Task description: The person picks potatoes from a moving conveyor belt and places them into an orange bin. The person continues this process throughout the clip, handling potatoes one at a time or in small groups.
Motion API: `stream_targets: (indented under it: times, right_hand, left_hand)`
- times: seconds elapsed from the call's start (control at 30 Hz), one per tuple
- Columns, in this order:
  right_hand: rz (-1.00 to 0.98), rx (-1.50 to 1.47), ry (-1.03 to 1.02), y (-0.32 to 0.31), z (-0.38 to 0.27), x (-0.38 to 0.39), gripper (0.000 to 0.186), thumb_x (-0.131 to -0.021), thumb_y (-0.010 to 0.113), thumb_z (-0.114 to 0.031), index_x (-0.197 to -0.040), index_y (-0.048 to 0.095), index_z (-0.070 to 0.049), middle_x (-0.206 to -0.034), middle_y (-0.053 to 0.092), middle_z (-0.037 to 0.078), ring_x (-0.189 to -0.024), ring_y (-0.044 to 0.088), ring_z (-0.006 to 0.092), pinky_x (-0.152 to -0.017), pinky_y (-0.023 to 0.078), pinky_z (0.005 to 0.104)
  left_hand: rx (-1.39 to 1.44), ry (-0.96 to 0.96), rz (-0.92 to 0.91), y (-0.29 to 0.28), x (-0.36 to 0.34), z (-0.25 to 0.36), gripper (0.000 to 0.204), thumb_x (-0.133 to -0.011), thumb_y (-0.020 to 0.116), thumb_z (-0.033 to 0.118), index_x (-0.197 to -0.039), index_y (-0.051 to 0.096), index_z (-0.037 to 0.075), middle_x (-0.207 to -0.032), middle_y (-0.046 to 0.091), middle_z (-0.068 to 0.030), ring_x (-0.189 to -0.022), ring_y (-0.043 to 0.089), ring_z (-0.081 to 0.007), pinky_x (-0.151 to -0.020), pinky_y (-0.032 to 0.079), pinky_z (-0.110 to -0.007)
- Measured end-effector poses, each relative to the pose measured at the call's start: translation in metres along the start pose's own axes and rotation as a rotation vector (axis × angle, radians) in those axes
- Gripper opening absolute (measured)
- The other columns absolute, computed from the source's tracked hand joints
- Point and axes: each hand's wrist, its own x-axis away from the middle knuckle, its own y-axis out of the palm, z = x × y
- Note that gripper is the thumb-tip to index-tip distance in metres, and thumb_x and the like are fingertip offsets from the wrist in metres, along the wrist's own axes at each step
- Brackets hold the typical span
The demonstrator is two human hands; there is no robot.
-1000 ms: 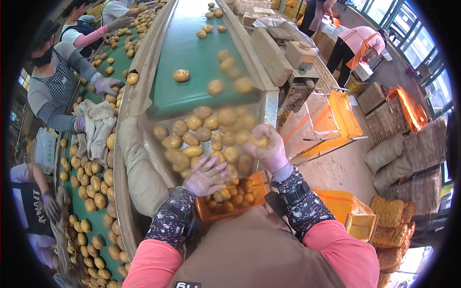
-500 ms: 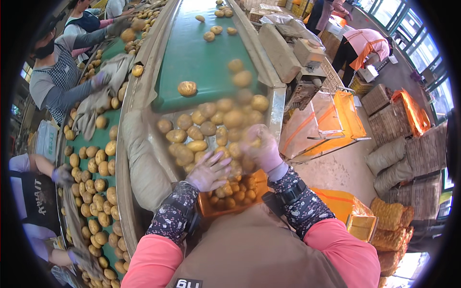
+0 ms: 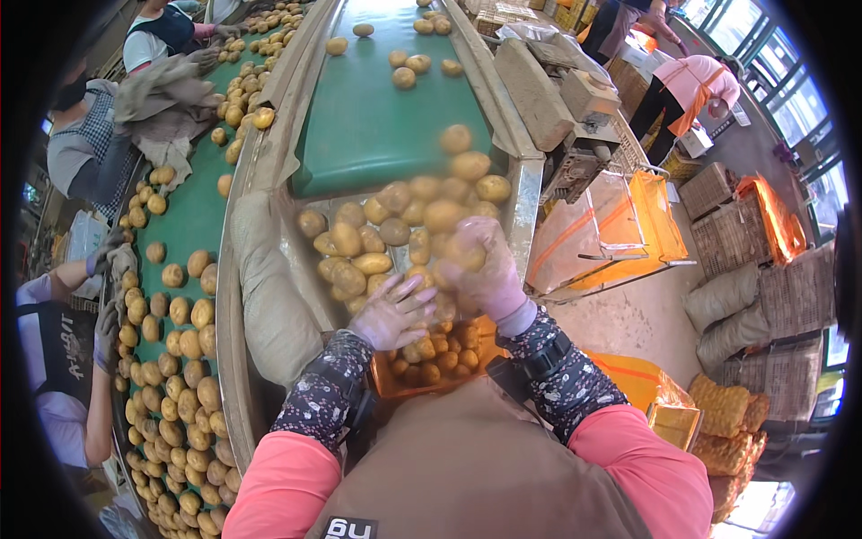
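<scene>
Potatoes (image 3: 372, 264) crowd a sloped metal tray (image 3: 523, 207) below a green conveyor belt (image 3: 377, 117); several are blurred in motion. My left hand (image 3: 389, 316), fingers spread, rests over the lower potatoes at the tray's outlet. My right hand (image 3: 489, 269) is curled round a blurred potato (image 3: 460, 254) at the tray's lower right. Under both hands, an orange container (image 3: 492, 346) holds more potatoes, partly hidden by my hands and apron.
A second belt (image 3: 180, 242) with potatoes runs along my left, where co-workers (image 3: 67, 350) work. A padded sack (image 3: 269, 287) lines the tray's left edge. Right are a framed orange bag (image 3: 654, 216), stacked crates (image 3: 799, 296), filled sacks (image 3: 718, 422) and bending workers (image 3: 682, 90).
More potatoes have come down the upper belt and shifted in the tray. My right hand has moved slightly upward. Co-workers at left have moved their hands and grey cloths.
</scene>
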Motion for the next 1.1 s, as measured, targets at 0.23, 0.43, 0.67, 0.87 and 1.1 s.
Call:
stream_targets:
  times: [0.23,0.43,0.67,0.87,1.1]
  right_hand:
    - [-0.127,-0.948,0.577,-0.002,0.01,0.009,0.048,-0.084,0.074,-0.021,-0.124,0.054,-0.006,-0.121,0.06,0.011,-0.109,0.062,0.0256,-0.093,0.053,0.038]
    - [-0.308,-1.775,0.844,-0.004,0.029,0.002,0.051,-0.101,0.055,-0.031,-0.146,0.044,-0.009,-0.122,0.065,0.012,-0.114,0.062,0.0254,-0.096,0.053,0.0406]
    - [-0.29,-1.394,0.794,0.005,0.029,0.003,0.049,-0.105,0.047,-0.032,-0.148,0.042,-0.01,-0.129,0.063,0.016,-0.115,0.063,0.0297,-0.095,0.054,0.0462]
    - [-0.198,-1.484,0.994,-0.003,0.011,-0.008,0.057,-0.101,0.055,-0.032,-0.15,0.04,-0.009,-0.14,0.056,0.018,-0.121,0.06,0.0363,-0.093,0.055,0.0528]
    - [-0.208,-1.406,0.857,-0.001,-0.016,-0.007,0.065,-0.092,0.06,-0.023,-0.149,0.034,-0.008,-0.128,0.058,0.017,-0.093,0.067,0.0217,-0.07,0.055,0.0287]
  left_hand:
    - [0.007,0.0,-0.001,-0.001,-0.001,-0.001,0.054,-0.085,0.071,0.043,-0.129,0.063,0.014,-0.147,0.049,-0.0054,-0.142,0.039,-0.0325,-0.118,0.029,-0.054]
    - [0.011,0.005,0.021,-0.001,-0.001,-0.002,0.054,-0.085,0.071,0.044,-0.129,0.064,0.014,-0.145,0.051,-0.0061,-0.142,0.039,-0.032,-0.118,0.03,-0.054]
    - [-0.003,-0.007,0.008,-0.003,-0.001,-0.002,0.054,-0.085,0.071,0.044,-0.129,0.064,0.014,-0.146,0.051,-0.0066,-0.144,0.038,-0.0317,-0.119,0.028,-0.054]
    - [-0.02,-0.021,-0.012,-0.005,-0.002,-0.002,0.054,-0.086,0.071,0.044,-0.131,0.064,0.015,-0.147,0.05,-0.0058,-0.144,0.037,-0.0319,-0.12,0.026,-0.054]
    - [0.0,-0.003,0.015,-0.002,-0.001,-0.004,0.051,-0.085,0.072,0.042,-0.127,0.065,0.015,-0.146,0.05,-0.0053,-0.143,0.037,-0.0334,-0.12,0.026,-0.056]
